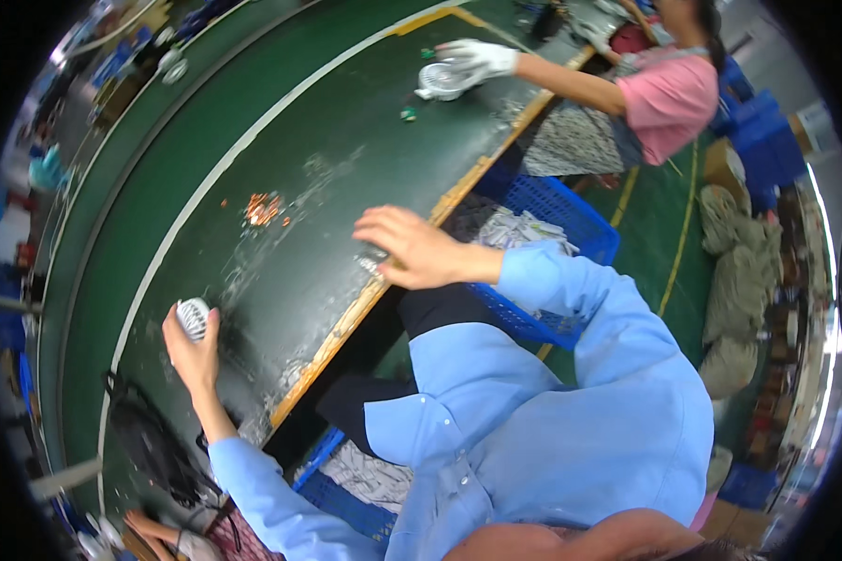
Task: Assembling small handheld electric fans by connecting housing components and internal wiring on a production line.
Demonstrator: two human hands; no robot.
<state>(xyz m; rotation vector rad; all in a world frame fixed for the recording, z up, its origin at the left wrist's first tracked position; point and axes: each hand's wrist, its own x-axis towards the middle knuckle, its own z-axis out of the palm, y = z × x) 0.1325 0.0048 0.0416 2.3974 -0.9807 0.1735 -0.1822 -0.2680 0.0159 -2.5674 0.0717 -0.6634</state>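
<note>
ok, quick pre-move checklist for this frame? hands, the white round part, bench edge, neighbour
1. Left hand grips the small white round part: ok, fingers wrapped around it, raised above the belt.
2. Right hand free: cannot tell, it rests at the bench edge, something small may be under the fingers.
3. Green belt between the hands bare: ok, only small orange bits farther off.
4. Co-worker's gloved hand out of the way: ok, far up the belt on a white round piece.
5. Blue basket beside the bench: ok, holds pale material.

Green table [281, 159], white stripe [206, 187], blue basket [580, 224], perhaps orange bits [264, 209].
</note>
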